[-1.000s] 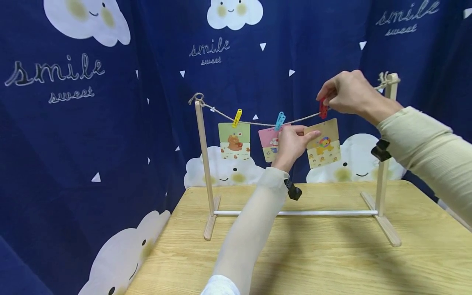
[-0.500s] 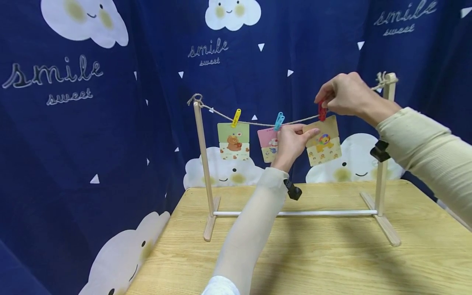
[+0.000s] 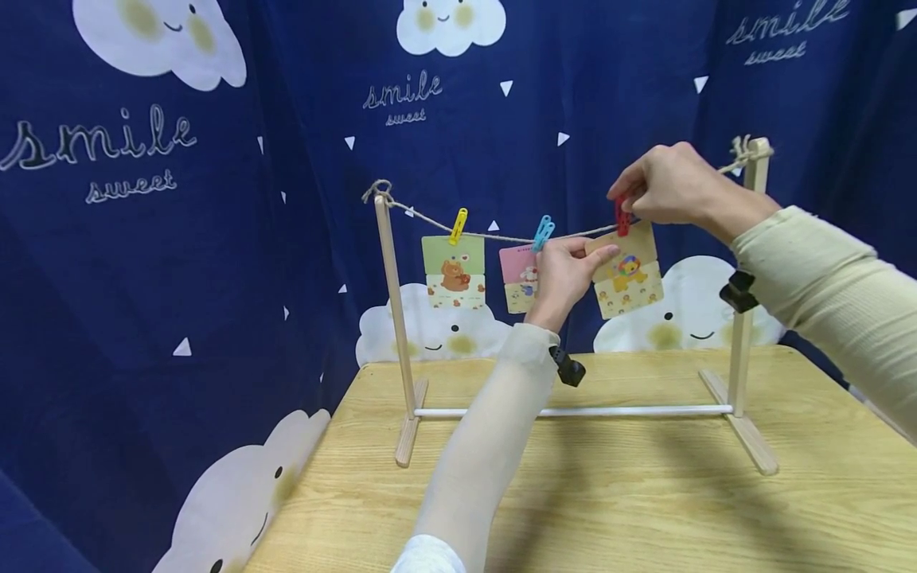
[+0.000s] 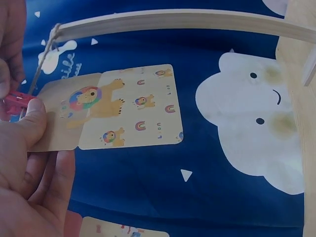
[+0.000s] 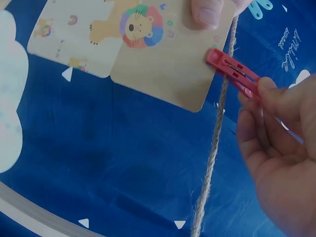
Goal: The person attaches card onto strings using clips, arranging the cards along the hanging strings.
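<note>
Between left thumb and fingers, my left hand (image 3: 562, 278) pinches the upper left corner of a tan card with a lion (image 3: 627, 274). My right hand (image 3: 677, 183) squeezes the handles of a red clothespin (image 5: 234, 70) between thumb and fingers. In the right wrist view the clothespin's tip overlaps the card's top edge, right where the rope (image 5: 215, 136) passes. To the left hang a pink card (image 3: 517, 267) under a blue clothespin (image 3: 543, 233), partly hidden by my left hand, and a green bear card (image 3: 454, 270) under a yellow clothespin (image 3: 458, 227).
The rope runs between the two posts of a wooden stand, the left post (image 3: 396, 302) and right post (image 3: 741, 350). A white crossbar (image 3: 637, 411) joins them low over the wooden table (image 3: 609, 493). A blue cloud-printed curtain (image 3: 286, 239) hangs behind.
The lion card has risen slightly, so its top edge meets the red clothespin. My right hand has come down and left a little with the clothespin; the other cards still hang.
</note>
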Tool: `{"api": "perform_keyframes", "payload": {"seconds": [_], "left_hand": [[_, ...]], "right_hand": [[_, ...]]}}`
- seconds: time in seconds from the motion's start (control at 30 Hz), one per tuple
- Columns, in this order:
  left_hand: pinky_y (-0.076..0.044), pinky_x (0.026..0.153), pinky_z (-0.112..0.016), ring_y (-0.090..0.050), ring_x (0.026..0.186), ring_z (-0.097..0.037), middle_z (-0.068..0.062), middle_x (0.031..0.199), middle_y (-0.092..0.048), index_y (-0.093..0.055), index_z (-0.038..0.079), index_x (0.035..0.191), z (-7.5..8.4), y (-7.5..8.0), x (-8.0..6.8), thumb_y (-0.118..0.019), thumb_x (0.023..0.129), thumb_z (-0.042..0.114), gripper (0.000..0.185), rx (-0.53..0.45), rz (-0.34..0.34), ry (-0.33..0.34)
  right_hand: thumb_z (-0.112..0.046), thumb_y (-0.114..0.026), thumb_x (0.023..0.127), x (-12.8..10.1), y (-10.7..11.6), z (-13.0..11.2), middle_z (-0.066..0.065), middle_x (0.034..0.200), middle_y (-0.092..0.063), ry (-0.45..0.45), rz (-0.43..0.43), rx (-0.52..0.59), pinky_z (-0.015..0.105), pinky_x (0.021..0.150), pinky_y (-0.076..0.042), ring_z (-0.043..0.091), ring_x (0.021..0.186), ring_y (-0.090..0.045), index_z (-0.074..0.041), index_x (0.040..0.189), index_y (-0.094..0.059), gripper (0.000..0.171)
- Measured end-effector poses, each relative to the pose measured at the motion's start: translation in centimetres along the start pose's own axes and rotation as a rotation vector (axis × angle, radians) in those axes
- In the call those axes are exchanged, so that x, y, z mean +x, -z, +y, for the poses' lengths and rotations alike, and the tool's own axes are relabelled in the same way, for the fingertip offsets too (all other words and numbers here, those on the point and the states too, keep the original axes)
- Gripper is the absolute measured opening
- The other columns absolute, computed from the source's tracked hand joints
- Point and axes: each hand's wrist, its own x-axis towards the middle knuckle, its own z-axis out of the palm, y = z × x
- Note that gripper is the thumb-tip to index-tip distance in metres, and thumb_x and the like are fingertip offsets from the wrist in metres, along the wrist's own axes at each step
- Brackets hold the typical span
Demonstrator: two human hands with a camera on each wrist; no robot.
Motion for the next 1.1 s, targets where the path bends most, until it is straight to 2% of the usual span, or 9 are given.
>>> {"api": "perform_keyframes", "payload": {"seconds": [0.27, 0.53, 0.77, 0.9, 1.0, 1.1], "left_hand": [[-0.025, 0.042, -0.023, -0.044, 0.051, -0.009, 0.004, 0.057, -0.043, -0.071, 0.017, 0.072, 0.0, 0.0, 0.0, -0.081, 0.086, 0.044, 0.032, 0.01, -0.014, 0.009], [-0.021, 0.041, -0.023, -0.038, 0.048, -0.011, 0.003, 0.055, -0.038, -0.056, 0.014, 0.064, -0.3, 0.2, -0.5, -0.08, 0.088, 0.046, 0.046, 0.016, -0.018, -0.022], [-0.021, 0.042, -0.023, -0.038, 0.048, -0.01, 0.003, 0.054, -0.037, -0.053, 0.013, 0.063, -0.7, 0.6, -0.9, -0.08, 0.089, 0.046, 0.05, 0.072, -0.023, -0.082], [-0.029, 0.043, -0.022, -0.046, 0.052, -0.007, 0.006, 0.057, -0.053, -0.066, 0.014, 0.069, -0.9, 0.9, -1.2, -0.08, 0.089, 0.045, 0.04, 0.101, -0.031, -0.088], [-0.041, 0.049, -0.018, -0.057, 0.061, -0.002, 0.01, 0.07, -0.069, -0.078, 0.016, 0.083, -1.0, 1.2, -1.6, -0.081, 0.089, 0.046, 0.03, 0.112, -0.037, -0.068], [-0.05, 0.058, -0.018, -0.064, 0.07, 0.0, 0.011, 0.082, -0.076, -0.082, 0.017, 0.093, -1.1, 1.6, -2.1, -0.081, 0.088, 0.046, 0.029, 0.117, -0.039, -0.049]], "right_hand": [[-0.01, -0.065, 0.092, 0.0, 0.3, 0.0, 0.023, 0.11, -0.075, 0.001, -0.036, -0.034, 0.056, 0.086, -0.056, 0.036, 0.098, -0.067, 0.0, 0.122, -0.074, 0.033], [-0.012, -0.065, 0.093, -0.1, 0.1, 0.2, 0.024, 0.112, -0.074, -0.004, -0.048, -0.035, 0.056, 0.085, -0.056, 0.037, 0.097, -0.066, 0.001, 0.123, -0.073, 0.034], [-0.011, -0.063, 0.091, -0.1, 0.0, 0.5, 0.023, 0.11, -0.075, 0.003, -0.04, -0.047, 0.055, 0.083, -0.057, 0.035, 0.095, -0.066, 0.0, 0.122, -0.074, 0.034], [-0.011, -0.062, 0.091, -0.1, 0.0, 0.5, 0.022, 0.109, -0.075, 0.01, -0.039, -0.053, 0.053, 0.081, -0.057, 0.034, 0.094, -0.066, 0.0, 0.122, -0.074, 0.035], [-0.011, -0.062, 0.091, -0.1, 0.0, 0.4, 0.022, 0.109, -0.075, 0.007, -0.041, -0.054, 0.052, 0.081, -0.057, 0.034, 0.093, -0.066, 0.0, 0.122, -0.074, 0.035], [-0.011, -0.061, 0.091, -0.1, 0.0, 0.4, 0.022, 0.11, -0.075, 0.001, -0.047, -0.047, 0.052, 0.081, -0.057, 0.034, 0.094, -0.065, 0.0, 0.123, -0.073, 0.037]]}}
